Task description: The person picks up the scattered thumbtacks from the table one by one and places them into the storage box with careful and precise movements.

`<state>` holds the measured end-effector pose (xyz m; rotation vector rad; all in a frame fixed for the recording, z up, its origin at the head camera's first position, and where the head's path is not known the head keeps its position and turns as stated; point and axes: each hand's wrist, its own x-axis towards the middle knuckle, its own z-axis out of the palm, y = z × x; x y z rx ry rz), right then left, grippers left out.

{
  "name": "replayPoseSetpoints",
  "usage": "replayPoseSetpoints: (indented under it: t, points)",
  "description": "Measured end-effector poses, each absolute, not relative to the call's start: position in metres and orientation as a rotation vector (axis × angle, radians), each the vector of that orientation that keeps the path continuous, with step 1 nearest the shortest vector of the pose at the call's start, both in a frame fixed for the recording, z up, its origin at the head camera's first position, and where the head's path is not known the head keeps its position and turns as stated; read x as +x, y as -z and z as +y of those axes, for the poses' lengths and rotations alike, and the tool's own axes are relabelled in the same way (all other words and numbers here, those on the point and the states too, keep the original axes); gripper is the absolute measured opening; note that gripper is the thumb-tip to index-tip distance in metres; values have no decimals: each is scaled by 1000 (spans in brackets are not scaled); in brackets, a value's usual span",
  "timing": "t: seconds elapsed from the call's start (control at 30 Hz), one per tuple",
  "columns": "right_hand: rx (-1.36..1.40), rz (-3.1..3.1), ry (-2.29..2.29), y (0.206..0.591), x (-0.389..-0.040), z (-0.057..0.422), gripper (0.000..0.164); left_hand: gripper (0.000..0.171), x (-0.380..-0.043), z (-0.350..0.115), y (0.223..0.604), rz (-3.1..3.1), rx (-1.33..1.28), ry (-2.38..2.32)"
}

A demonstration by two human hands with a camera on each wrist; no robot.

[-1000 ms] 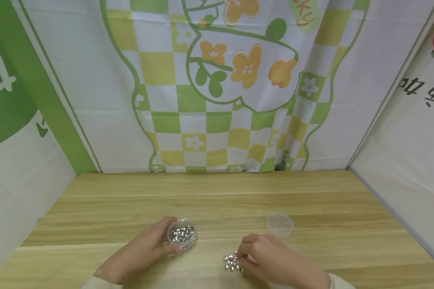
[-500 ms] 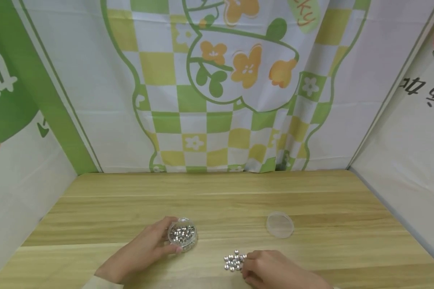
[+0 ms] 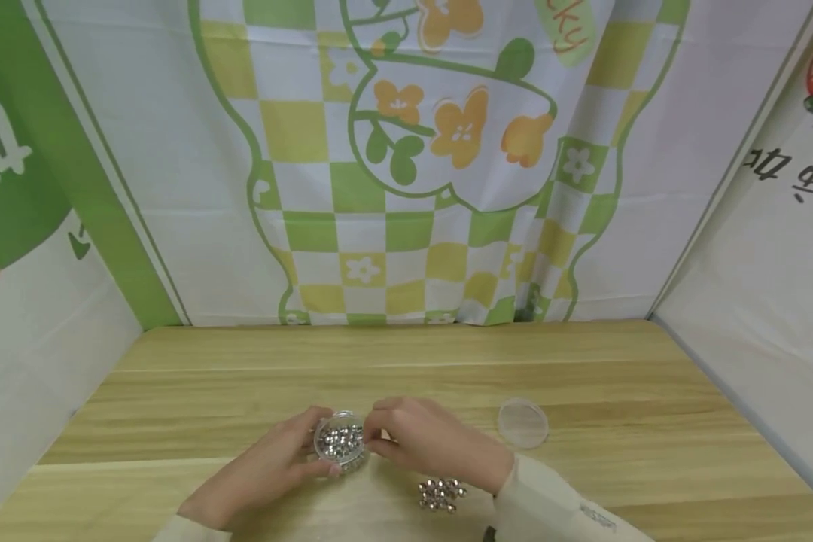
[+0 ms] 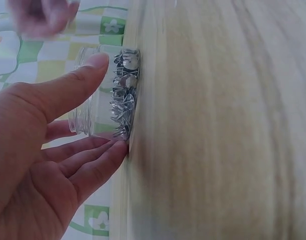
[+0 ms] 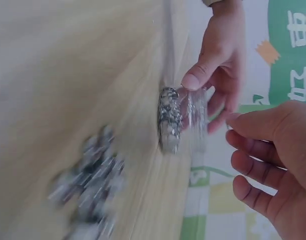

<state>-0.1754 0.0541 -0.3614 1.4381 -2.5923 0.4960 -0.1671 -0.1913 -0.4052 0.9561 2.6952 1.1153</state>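
Observation:
My left hand holds a clear round jar on the table, thumb on one side and fingers on the other. Silver thumbtacks with domed heads lie in the jar; their points show through its wall in the left wrist view. Beside the jar's open rim is my right hand, thumb and forefinger pinched together. A tiny glint at those fingertips in the right wrist view looks like a thumbtack, mostly hidden. More thumbtacks sit in a small cluster on the table, below the right forearm.
A clear round lid lies flat on the wooden table, right of the jar and beyond the right wrist. A patterned cloth hangs along the table's back edge, with white cloth panels at both sides.
My right hand has gone from the thumbtack cluster up and left to the jar's rim, leaving the cluster in view. The left hand and jar have stayed in place.

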Motion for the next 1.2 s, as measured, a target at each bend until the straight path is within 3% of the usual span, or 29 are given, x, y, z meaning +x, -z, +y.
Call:
replayPoseSetpoints:
  t: [0.23,0.5,1.2]
  points:
    - [1436,-2578,-480,368,-195,16,8,58,-170,-189,406,2708,1036,-1074]
    - [1453,-2561,-477,373,-199,12,8,56,-171,-188,404,2690,1076,-1066]
    - [1267,-2727,-578,388,-146,143,4,64,-165,-188,401,2757,955,-1068]
